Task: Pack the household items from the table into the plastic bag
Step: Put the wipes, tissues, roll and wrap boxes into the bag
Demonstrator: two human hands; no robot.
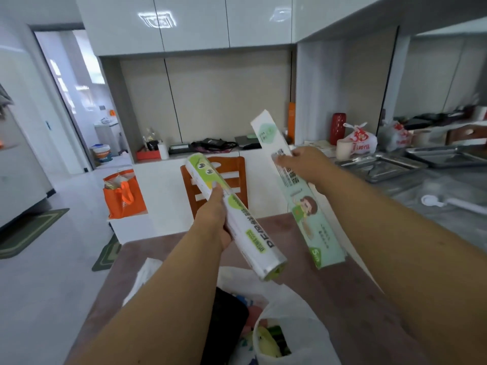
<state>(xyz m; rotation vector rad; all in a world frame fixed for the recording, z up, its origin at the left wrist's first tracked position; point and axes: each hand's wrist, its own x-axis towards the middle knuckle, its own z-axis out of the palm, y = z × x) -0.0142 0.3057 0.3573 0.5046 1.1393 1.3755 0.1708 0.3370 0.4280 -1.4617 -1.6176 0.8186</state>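
The mauve surface (303,233) runs from the near edge toward a wooden chair (226,175) at its far side. Near, at the bottom, a white plastic bag (297,338) sits open with several items inside. Above it, both arms reach forward: the right hand (303,162) grips a long pale-green box (303,206), and the left hand (213,214) grips a green-and-white roll (237,217), both lifted off the surface.

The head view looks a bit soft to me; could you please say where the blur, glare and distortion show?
Head view: right hand is motion-blurred on the box; left hand and roll are sharper; glare on the cabinets; wide-angle bending at the edges.
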